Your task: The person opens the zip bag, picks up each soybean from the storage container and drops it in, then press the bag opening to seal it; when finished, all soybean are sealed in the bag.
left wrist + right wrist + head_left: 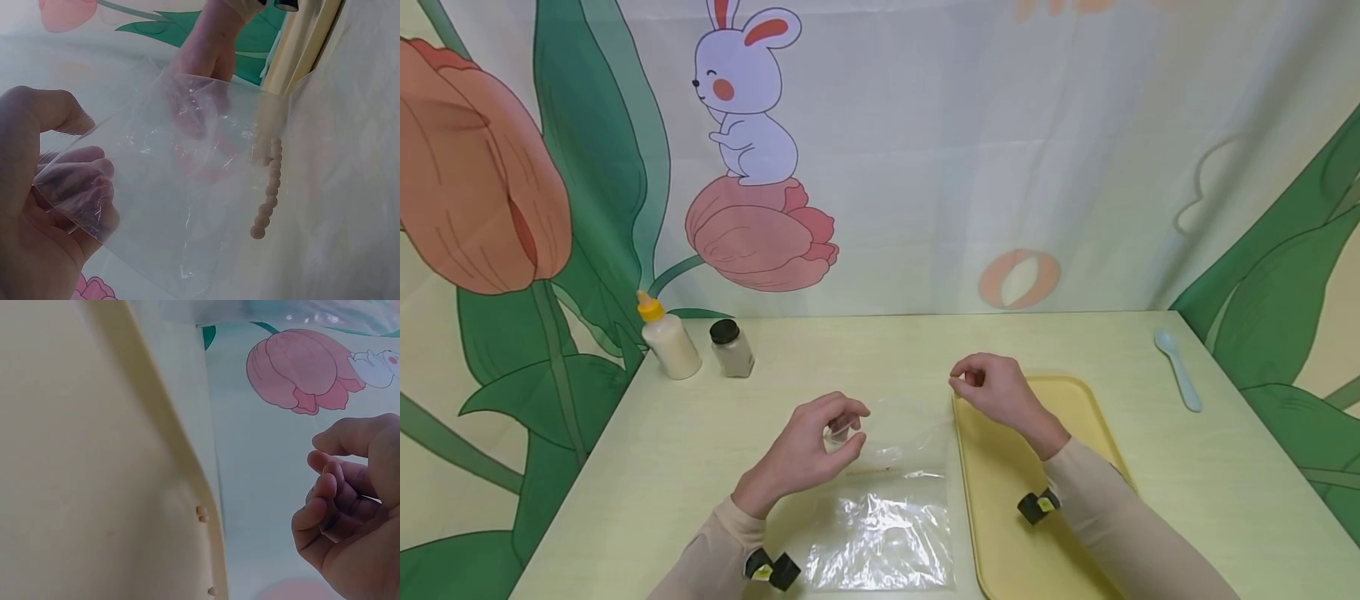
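Observation:
A clear plastic bag [880, 533] lies partly on the table, its upper part raised by my left hand [812, 442]. The left fingers and thumb curl around the film at its edge. In the left wrist view, a row of small brown beads [270, 194] shows in or through the clear film. My right hand [992, 387] hovers over the far left corner of a yellow tray [1015, 500]. Its fingers [309, 515] are curled and the thumb tip meets the index fingertip. Nothing shows between them.
Small brown bits [201, 514] lie along the tray's edge. At the far left stand a white bottle with a yellow cap [673, 346] and a black-lidded jar [732, 350]. A light blue spoon [1180, 371] lies to the right. Behind the table hangs a printed curtain [910, 167].

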Motion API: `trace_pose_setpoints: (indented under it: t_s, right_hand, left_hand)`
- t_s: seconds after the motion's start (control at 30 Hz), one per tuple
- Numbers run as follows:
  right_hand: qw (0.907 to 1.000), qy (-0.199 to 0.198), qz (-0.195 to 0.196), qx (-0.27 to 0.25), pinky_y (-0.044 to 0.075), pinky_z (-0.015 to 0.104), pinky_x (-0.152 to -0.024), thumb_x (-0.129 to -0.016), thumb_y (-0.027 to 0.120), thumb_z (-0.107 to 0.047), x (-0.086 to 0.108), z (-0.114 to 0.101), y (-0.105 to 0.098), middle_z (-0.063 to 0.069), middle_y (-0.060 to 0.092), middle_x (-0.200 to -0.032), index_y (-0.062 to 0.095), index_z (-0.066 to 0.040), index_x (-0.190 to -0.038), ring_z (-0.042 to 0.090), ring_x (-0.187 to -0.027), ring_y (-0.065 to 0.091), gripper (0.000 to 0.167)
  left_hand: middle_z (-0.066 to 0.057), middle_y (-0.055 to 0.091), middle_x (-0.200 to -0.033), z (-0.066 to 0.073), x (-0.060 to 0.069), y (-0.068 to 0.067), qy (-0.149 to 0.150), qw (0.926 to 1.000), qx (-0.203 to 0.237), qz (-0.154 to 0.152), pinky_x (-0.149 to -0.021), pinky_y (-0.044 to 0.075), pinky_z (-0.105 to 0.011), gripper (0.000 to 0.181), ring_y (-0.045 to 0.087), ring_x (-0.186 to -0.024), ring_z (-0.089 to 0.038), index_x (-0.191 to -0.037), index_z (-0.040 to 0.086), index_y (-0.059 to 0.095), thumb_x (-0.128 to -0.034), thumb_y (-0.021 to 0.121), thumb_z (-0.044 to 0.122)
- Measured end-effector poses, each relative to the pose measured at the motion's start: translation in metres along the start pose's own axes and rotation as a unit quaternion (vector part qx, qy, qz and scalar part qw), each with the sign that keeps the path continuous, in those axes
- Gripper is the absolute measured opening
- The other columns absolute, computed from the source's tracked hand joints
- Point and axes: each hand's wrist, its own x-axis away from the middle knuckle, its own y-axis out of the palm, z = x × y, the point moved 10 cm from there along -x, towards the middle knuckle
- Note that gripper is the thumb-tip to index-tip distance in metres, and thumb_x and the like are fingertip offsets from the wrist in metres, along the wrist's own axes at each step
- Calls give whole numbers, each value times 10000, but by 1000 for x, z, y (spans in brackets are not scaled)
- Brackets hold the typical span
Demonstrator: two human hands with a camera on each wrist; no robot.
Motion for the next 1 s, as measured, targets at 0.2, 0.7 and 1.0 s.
trace_pose_setpoints:
  t_s: [0.2,0.7,1.0]
  right_hand:
    - [9998,169,-80,-25,418,286,-631,-853,702,-148,-4,14,6,-23,542,-678,728,-81,-878,130,-631,481,76]
    - [9978,547,-374,49,404,288,-637,-861,678,-172,-11,44,22,-27,552,-673,736,-95,-862,126,-634,475,96]
    - [9964,683,-498,0,415,299,-659,-854,680,-178,-14,54,29,-17,564,-684,733,-92,-862,132,-638,485,102]
  left_hand:
    - [72,568,-808,0,0,0,-8,10000,10,-4,-629,451,-215,192,508,-696,-66,-1023,74,665,-832,675,91]
    - [43,581,-803,0,0,-1,-72,10000,2,-26,-633,453,-217,196,513,-699,-75,-1027,83,664,-832,676,97]
    - [27,582,-800,-1,0,-1,-138,9999,-3,-62,-633,452,-218,202,514,-700,-80,-1027,52,666,-832,679,103]
